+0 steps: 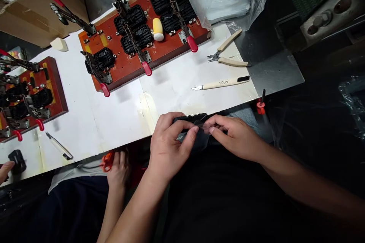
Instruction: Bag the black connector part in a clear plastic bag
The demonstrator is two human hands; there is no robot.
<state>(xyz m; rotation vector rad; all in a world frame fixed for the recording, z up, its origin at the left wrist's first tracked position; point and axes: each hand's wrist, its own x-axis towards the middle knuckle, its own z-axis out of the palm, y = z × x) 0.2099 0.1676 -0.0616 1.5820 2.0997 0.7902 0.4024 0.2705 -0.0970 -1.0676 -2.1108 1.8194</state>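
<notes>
My left hand (168, 142) and my right hand (234, 136) meet at the near edge of the white table (119, 117), over my lap. Together they pinch a small black plastic part (191, 120) wrapped in a thin clear film (203, 140). My left thumb and fingers grip the part's left end; my right fingertips hold the film at its right side. Most of the part is hidden by my fingers.
A red-brown clamp jig (142, 34) with black parts and red-tipped toggle levers lies ahead, a second jig (28, 98) at left. Flush cutters (226, 55) and a cream-handled knife (222, 82) lie at right. Another person's hand (116, 167) holds an orange tool at lower left.
</notes>
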